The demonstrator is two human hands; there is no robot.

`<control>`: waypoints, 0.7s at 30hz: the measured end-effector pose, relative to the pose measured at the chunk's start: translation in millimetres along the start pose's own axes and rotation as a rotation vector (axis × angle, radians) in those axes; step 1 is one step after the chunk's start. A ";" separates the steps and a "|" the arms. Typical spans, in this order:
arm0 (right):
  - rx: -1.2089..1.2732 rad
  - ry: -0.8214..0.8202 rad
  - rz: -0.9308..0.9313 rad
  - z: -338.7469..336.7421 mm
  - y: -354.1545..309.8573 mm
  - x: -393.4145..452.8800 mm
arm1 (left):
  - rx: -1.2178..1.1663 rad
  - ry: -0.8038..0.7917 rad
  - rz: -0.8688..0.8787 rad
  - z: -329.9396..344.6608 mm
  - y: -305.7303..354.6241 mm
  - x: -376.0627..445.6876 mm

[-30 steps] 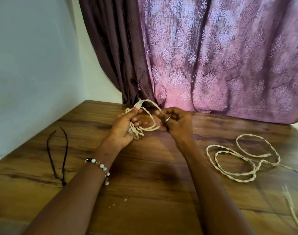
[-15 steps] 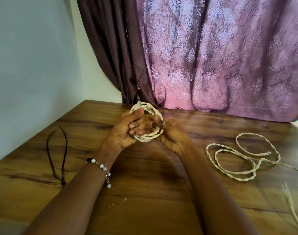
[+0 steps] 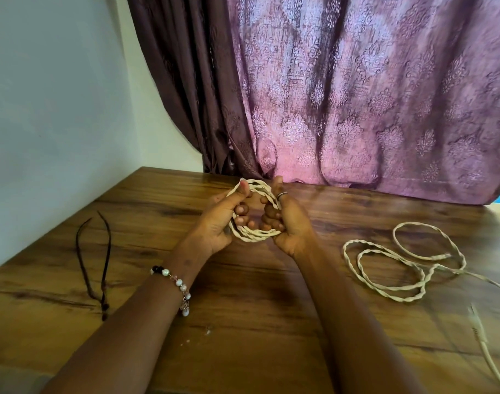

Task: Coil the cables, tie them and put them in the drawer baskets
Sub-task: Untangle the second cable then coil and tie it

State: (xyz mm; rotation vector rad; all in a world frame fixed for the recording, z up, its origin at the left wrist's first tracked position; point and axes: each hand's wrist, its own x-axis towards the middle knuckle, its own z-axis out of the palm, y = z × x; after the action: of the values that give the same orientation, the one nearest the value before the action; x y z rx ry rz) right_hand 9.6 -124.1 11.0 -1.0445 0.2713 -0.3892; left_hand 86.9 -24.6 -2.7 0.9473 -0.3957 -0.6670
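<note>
So far one coiled cable (image 3: 254, 233) sits gripped between left hand (image 3: 220, 223) and right hand (image 3: 288, 223), untied; the loose cable (image 3: 385, 280) right awaits coiling, baskets unseen.

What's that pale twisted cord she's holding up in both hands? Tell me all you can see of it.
The coiled cable is cream, two strands twisted like rope, wound into several round loops. It is held above the wooden table, upright-ish, facing the camera. The left hand grips its left side, thumb over the top; the right hand grips its right side. No tie shows on it.
</note>
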 end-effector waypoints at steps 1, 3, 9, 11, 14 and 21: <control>-0.049 0.025 -0.012 1.6 -1.4 -3.0 | 0.005 0.009 -0.014 0.5 -2.0 0.9; -0.126 0.058 -0.045 3.4 -0.7 -6.3 | 0.014 0.032 -0.041 -0.8 -6.4 5.2; -0.286 0.066 -0.204 11.3 15.0 -7.0 | 0.088 0.122 -0.039 -4.9 -5.3 4.2; -0.347 0.103 -0.246 7.0 18.3 -0.6 | 0.114 0.118 -0.023 -2.2 -5.2 1.7; -0.500 0.154 -0.309 -3.1 23.9 9.8 | 0.186 0.123 -0.018 2.5 -3.7 -3.9; -0.834 0.069 -0.698 -5.9 30.1 12.6 | 0.460 0.154 0.009 -0.9 0.5 -7.0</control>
State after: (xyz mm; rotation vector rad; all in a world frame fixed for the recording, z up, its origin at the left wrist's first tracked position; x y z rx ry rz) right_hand 24.1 -120.8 -18.7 -1.9524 0.1136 -0.9902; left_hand 82.5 -19.1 -2.9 1.4235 -0.4242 -0.4970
